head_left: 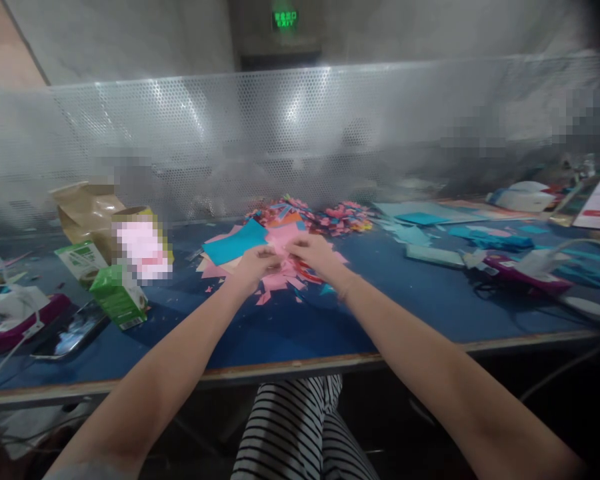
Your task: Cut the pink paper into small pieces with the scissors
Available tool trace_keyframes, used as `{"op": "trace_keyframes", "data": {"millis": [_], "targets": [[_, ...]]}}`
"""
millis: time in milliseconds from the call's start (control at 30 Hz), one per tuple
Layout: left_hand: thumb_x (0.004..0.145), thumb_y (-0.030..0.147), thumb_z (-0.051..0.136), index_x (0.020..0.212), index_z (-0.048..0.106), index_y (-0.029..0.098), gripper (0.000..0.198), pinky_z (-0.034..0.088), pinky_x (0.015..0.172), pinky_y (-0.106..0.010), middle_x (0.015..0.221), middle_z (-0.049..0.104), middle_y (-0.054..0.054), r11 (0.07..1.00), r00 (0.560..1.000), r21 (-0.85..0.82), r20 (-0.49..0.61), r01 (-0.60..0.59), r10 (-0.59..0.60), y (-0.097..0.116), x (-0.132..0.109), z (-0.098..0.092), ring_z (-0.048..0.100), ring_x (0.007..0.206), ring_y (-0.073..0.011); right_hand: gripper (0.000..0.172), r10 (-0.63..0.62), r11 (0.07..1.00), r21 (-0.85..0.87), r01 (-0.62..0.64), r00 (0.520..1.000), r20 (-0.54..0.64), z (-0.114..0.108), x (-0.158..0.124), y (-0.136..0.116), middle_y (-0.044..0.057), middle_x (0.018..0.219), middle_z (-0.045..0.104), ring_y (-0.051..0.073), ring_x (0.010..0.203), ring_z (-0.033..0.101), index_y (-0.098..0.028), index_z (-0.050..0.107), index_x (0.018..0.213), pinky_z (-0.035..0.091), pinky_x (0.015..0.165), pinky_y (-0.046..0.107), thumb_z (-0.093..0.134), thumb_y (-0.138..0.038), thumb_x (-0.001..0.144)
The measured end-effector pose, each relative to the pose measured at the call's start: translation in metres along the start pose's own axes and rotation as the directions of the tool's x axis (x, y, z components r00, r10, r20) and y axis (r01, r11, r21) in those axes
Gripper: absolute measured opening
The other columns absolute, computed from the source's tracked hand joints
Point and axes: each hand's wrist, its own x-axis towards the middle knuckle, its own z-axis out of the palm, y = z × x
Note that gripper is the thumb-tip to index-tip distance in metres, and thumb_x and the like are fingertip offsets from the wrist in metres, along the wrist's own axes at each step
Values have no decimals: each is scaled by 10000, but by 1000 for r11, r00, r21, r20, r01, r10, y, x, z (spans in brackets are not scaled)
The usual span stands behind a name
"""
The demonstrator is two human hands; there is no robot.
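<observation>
Both hands meet over a heap of coloured paper near the middle of the table. My left hand [258,265] has its fingers curled closed at the edge of a pink piece of paper [281,236]. Opposite it, my right hand [316,255] pinches the same pink paper, thumb and fingers together. A blue sheet [237,243] lies just left of the paper, above my left hand. Pink scraps [273,283] are spread under and in front of the fingers. Motion blur hides the exact fingertip contact.
Piles of cut paper bits [344,219] lie behind my hands, against a perforated metal screen [280,127]. Left are a green box [118,297], a paper bag [87,212] and a phone [75,333]. Light blue sheets [405,212] and a purple power strip [520,275] lie right.
</observation>
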Motion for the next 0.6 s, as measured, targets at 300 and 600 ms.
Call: {"op": "trace_keyframes", "data": {"millis": [300, 600], "targets": [[443, 216, 716, 642, 551, 108, 280, 470, 636, -296, 587, 583, -21, 999, 1000, 38, 4, -7, 7, 0, 0, 0, 563, 549, -103, 219, 37, 999, 38, -35, 998, -57, 1, 2, 5, 8, 516, 527, 75, 465, 455, -128, 570, 587, 374, 455, 204, 567, -346, 606], [445, 201, 687, 645, 555, 129, 250, 422, 544, -225, 579, 559, 12, 979, 990, 147, 9, -142, 142, -3, -1, 2, 503, 523, -70, 234, 25, 997, 73, -19, 997, -76, 1, 4, 8, 2, 520, 518, 79, 474, 467, -131, 553, 601, 382, 466, 206, 565, -365, 613]]}}
